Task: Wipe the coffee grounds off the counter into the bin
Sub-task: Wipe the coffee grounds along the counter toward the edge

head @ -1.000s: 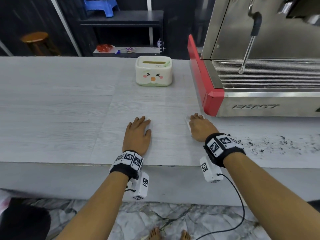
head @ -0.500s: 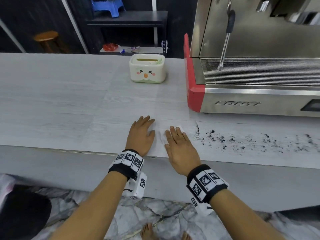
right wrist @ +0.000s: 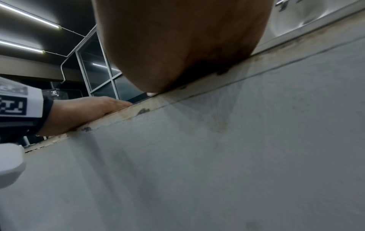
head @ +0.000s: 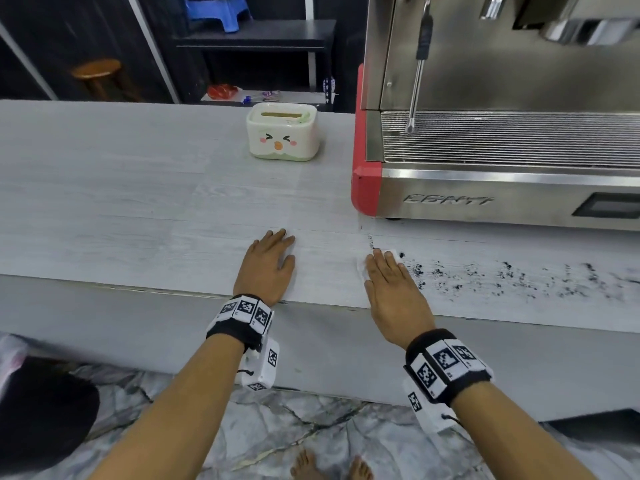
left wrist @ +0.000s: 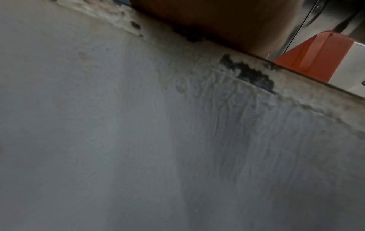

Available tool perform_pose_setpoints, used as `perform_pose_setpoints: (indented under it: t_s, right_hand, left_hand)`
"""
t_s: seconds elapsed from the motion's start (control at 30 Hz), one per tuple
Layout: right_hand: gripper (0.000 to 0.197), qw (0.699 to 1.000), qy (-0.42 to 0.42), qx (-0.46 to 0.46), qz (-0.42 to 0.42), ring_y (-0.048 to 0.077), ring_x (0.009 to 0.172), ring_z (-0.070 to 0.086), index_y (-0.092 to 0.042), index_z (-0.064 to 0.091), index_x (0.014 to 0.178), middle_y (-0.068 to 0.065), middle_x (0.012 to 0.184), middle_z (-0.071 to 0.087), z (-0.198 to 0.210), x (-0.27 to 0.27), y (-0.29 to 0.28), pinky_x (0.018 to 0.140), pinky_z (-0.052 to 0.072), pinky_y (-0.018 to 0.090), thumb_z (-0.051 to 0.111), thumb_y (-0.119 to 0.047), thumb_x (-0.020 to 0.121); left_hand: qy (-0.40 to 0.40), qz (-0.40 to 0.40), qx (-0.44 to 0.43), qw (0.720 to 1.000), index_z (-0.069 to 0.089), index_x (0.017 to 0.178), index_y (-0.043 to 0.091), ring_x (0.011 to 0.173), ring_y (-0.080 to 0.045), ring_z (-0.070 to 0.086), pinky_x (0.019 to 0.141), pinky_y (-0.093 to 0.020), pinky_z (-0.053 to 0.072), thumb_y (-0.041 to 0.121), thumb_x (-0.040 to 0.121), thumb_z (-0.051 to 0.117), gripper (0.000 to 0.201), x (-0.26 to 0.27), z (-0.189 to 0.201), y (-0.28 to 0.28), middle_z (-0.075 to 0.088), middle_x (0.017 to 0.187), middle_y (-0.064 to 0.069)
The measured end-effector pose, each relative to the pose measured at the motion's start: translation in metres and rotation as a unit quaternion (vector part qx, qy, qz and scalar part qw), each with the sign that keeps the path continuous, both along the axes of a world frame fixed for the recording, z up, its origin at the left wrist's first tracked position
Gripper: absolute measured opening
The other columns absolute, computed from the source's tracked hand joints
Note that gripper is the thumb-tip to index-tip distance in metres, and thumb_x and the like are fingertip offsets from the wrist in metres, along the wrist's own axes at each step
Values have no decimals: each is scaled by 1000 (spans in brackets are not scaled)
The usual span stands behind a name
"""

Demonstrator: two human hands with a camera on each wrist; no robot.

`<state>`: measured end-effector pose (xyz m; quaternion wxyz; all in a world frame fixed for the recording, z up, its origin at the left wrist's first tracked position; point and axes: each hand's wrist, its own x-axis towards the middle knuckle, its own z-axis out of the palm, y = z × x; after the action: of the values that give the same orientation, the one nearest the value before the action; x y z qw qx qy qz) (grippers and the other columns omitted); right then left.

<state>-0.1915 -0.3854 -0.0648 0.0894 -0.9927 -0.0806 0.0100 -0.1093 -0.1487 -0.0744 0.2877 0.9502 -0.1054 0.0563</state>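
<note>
This looks like a coffee shop. A big shiny metal coffee machine (head: 502, 140) with red corners sits on a long, pale wood-look surface (head: 121, 202). It has a thin steam pipe (head: 417, 81) hanging over a wide metal drip grate (head: 519, 136), like the ones used to make many drinks in a day. Dark coffee grounds (head: 485, 275) are spilled in front of it. A small white box with a cute face (head: 281, 131) stands nearby; it may hold napkins, but that is hard to tell. Behind the surface are a round wooden stool (head: 97, 76), a blue plastic stool (head: 221, 10) and dark shelves (head: 263, 36). The floor (head: 294, 431) is stone with marble lines.
</note>
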Motion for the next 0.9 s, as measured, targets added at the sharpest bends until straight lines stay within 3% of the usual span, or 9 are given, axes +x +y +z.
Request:
perform_pose_setpoints:
  t_s: [0.1,0.27,0.53,0.9]
  right_hand:
    - [53,999,0,32,-21,24,148,5,-5,10,150,11,160,6,6,1,-6,117,0,31,23,-18,101]
    - [56,997,-34,67,-21,27,147,9,-3,12,149,14,159,10,20,21,16,118,8,35,33,-10,98]
    - [53,999,34,27,-2,29,147,5,-2,9,149,16,159,6,11,51,55,120,6,39,22,-20,101]
    - [59,998,19,-5,-64,31,147,5,0,9,149,18,159,4,7,35,6,119,8,42,31,-10,95]
  left_hand:
    - [12,7,-19,1000,46,138,22,144,-16,23,121,-34,10,22,95,46,43,2,3,-1,35,152,1]
    - [32,-14,-47,998,45,139,20,145,-18,21,120,-35,12,23,96,46,43,11,14,-13,34,153,-1]
    - [37,-34,-18,999,44,139,22,146,-19,19,120,-36,8,25,94,47,45,13,7,-36,31,154,0]
    - [12,-39,-5,999,43,140,23,146,-17,18,120,-34,4,25,95,45,45,8,4,-34,30,155,2]
